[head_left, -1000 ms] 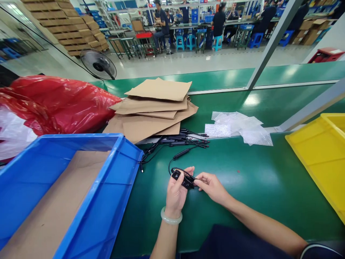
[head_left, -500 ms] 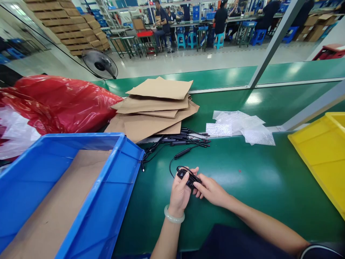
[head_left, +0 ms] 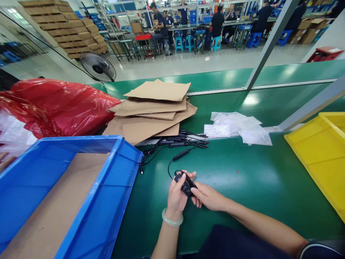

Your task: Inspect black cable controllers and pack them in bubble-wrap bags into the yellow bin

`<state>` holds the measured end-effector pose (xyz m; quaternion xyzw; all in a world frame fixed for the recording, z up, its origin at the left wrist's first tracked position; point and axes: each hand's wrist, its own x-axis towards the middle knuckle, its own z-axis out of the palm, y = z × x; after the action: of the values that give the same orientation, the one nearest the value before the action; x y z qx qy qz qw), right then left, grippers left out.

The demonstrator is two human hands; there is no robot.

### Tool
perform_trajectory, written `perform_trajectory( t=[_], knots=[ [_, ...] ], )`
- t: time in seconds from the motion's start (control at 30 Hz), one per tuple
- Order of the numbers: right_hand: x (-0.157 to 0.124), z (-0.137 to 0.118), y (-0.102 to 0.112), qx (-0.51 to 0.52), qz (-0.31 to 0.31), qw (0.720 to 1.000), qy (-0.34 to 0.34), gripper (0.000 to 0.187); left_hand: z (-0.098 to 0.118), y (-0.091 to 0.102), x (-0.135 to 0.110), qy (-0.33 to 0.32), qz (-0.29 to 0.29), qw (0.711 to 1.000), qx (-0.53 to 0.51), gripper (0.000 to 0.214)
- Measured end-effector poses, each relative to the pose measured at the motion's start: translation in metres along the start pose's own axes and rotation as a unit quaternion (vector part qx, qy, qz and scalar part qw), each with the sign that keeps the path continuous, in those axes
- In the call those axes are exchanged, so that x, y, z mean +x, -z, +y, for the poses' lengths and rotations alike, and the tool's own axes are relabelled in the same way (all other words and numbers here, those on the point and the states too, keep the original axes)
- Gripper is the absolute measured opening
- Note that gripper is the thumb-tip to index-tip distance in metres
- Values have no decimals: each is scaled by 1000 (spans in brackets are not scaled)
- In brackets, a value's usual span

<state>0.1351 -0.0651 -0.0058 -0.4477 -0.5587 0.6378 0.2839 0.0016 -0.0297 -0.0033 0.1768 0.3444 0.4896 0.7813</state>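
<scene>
A small flat black device (head_left: 187, 188) with white print and a black cable is held between my two hands over the green table. My left hand (head_left: 175, 197) is closed around its left side, thumb on top. My right hand (head_left: 208, 196) pinches the right end, thumb on the face; part of the device is hidden by the fingers. From the device a thin cable loops up to a slim black inline module (head_left: 181, 154) lying on the table. Just behind it lies a pile of similar black cables (head_left: 175, 141).
A blue bin (head_left: 128, 172) lined with cardboard stands left, a yellow bin (head_left: 318, 151) right. Brown cardboard sheets (head_left: 159, 104), bubble-wrap pouches (head_left: 239, 126) and a red plastic bag (head_left: 59, 104) lie behind. Another person's hand (head_left: 5, 162) shows at the left edge. A metal post (head_left: 266, 54) rises behind.
The device has turned slightly in my hands, showing its printed face more. Another person's hand has appeared at the left edge. The view has shifted a little.
</scene>
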Motion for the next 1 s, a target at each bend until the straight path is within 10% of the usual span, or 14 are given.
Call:
perform_trajectory(
  t=[0.37,0.73,0.87,1.0],
  knots=[
    [1,5,-13,-63,6,998,9,12,-1,-7,0,-79,65,994,26,38],
    [-25,29,1,54,114,991,51,42,-20,-43,10,-26,3,987,157,40],
    [-52,35,29,116,166,978,49,48,-16,-73,56,-111,-66,901,413,41],
    [-69,38,52,139,174,974,48,48,-5,-105,140,-198,14,800,567,38]
  ],
)
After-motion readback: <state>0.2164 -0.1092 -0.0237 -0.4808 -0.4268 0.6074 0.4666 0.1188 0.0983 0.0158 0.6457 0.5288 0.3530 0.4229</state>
